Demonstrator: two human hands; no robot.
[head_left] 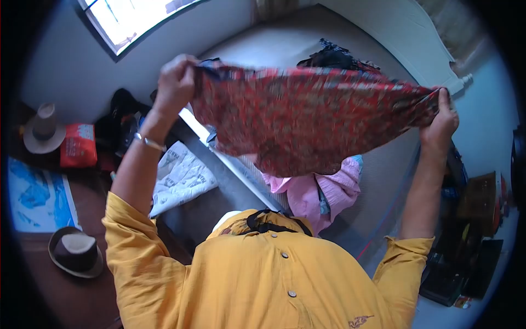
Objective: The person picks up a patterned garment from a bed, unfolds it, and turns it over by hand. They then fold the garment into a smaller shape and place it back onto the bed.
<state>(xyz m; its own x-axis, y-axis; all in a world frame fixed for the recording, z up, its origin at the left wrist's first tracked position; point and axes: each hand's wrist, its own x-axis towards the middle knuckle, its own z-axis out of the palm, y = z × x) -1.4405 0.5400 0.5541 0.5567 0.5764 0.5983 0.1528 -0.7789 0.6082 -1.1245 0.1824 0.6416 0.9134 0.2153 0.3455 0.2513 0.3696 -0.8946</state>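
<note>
A red patterned cloth (307,120) is stretched wide in front of me, its upper edge nearly straight and its lower part hanging in a curve. My left hand (178,79) grips one upper corner, with a bracelet on that wrist. At the opposite corner, my right hand (441,118) is closed on the bunched fabric. Beneath the cloth, a pink garment (307,200) lies crumpled on the bed (378,203), partly covered from view. Dark patterned clothing (339,57) lies farther back on the bed, behind the cloth's upper edge.
To the left are a light hat (45,129), an orange packet (78,145), a dark-and-light hat (75,252) and a blue-white sheet (41,194). A white printed package (183,178) lies beside the bed. The white headboard (394,33) rises at the back right. Dark cases (455,263) stand at right.
</note>
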